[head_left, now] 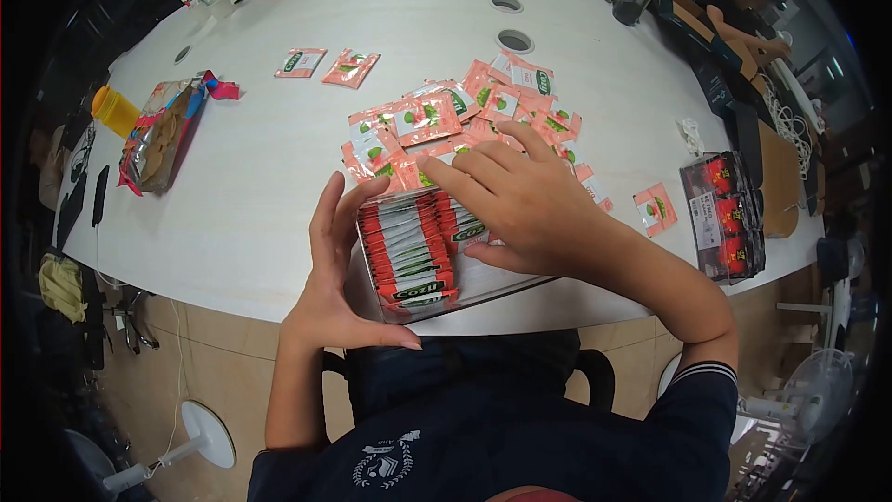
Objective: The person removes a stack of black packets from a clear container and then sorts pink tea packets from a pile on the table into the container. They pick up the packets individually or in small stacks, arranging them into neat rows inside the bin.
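A clear plastic box (502, 290) sits at the table's near edge. Inside its left part stands a tight row of Cozy tea sachets (406, 251), with a shorter second row (457, 220) beside it. My left hand (330, 288) is wrapped around the box's left side, thumb at the near edge and fingers at the far one. Over the second row, my right hand (520, 195) reaches into the box, its thumb against the near sachet and its fingers toward the far side. Just beyond lies a loose pile of pink Cozy sachets (423, 119).
Two sachets (351, 67) lie apart beyond the pile; another (655, 209) is at right. An opened snack bag (167, 135) and yellow bottle (115, 112) stand left. A clear pack with red items (723, 214) sits right. Another person (743, 14) is at far right.
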Available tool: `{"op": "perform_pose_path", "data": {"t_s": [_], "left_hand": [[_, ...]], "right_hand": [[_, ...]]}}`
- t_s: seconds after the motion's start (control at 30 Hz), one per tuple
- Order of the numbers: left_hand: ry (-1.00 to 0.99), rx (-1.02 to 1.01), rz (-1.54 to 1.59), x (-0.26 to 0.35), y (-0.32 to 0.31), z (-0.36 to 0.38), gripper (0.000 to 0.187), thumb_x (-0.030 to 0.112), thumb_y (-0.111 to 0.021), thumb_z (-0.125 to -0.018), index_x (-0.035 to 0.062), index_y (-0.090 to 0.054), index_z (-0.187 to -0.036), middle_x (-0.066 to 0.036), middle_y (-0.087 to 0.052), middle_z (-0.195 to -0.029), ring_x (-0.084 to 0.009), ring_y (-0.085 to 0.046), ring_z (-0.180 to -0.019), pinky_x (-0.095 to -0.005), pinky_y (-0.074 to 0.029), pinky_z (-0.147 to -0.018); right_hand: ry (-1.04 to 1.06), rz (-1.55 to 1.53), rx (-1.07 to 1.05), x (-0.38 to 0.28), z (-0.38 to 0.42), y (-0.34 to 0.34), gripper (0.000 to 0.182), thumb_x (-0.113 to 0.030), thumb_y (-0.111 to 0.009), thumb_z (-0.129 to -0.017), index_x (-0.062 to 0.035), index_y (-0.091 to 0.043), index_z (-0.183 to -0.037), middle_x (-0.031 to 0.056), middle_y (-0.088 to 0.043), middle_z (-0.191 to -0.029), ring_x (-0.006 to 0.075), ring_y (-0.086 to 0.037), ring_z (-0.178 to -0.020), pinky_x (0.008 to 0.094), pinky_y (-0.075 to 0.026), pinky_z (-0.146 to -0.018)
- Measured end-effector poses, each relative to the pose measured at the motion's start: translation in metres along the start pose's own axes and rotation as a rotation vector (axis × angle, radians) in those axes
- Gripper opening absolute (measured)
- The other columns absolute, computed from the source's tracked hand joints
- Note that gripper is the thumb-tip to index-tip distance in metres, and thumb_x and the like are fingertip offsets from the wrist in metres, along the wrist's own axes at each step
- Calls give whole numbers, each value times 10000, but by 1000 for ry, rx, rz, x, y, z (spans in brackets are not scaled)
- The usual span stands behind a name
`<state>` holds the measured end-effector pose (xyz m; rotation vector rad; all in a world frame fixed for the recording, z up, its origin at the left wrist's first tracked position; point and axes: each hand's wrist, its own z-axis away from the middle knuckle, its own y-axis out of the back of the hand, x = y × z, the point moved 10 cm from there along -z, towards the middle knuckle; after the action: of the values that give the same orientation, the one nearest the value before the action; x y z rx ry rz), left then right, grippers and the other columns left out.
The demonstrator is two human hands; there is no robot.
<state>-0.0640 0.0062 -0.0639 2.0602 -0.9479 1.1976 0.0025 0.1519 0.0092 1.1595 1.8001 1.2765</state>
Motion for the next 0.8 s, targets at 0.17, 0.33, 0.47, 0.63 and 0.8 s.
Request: {"op": "perform_pose_path", "data": {"t_s": [0.17, 0.33, 0.47, 0.63, 0.8], "left_hand": [[9, 10, 11, -1, -1, 0, 1689, 366, -1093, -445, 151, 20, -1696, -220, -306, -1663, -387, -304, -1567, -596, -231, -1270], [7, 13, -4, 0, 0, 0, 1673, 358, -1090, -454, 148, 10, -1697, -216, -313, -1657, -386, -315, -1561, -594, -236, -1270], [-19, -17, -54, 0, -1, 0, 1734, 386, -1100, -421, 147, 48, -1698, -232, -280, -1661, -363, -340, -1528, -513, -315, -1239], [-19, -25, -56, 0, -1, 0, 1725, 389, -1098, -431, 144, 48, -1698, -233, -273, -1665, -364, -333, -1532, -513, -310, -1241], [-3, 10, -20, -1, 0, 1, 1679, 371, -1090, -449, 139, 9, -1697, -238, -299, -1664, -393, -305, -1565, -591, -242, -1269]], "right_hand": [[-16, -25, -18, 1, 1, -6, 906, -305, -880, -737, -54, -502, -1521, 87, -654, -1159, 254, -628, -1145, 511, -395, -1135], [-30, -42, -26, 2, 1, -7, 922, -295, -871, -745, -44, -474, -1538, 97, -656, -1174, 269, -620, -1161, 522, -390, -1133], [-33, -36, -11, 2, 4, -3, 923, -295, -870, -748, -40, -470, -1540, 107, -652, -1193, 281, -610, -1184, 531, -387, -1132], [-41, -34, -21, 2, 4, -6, 922, -299, -864, -752, -38, -468, -1543, 112, -647, -1205, 282, -606, -1193, 538, -374, -1152], [-23, -47, -20, -1, 1, -7, 920, -298, -856, -757, -35, -466, -1547, 110, -642, -1190, 284, -601, -1197, 545, -359, -1177]]}}
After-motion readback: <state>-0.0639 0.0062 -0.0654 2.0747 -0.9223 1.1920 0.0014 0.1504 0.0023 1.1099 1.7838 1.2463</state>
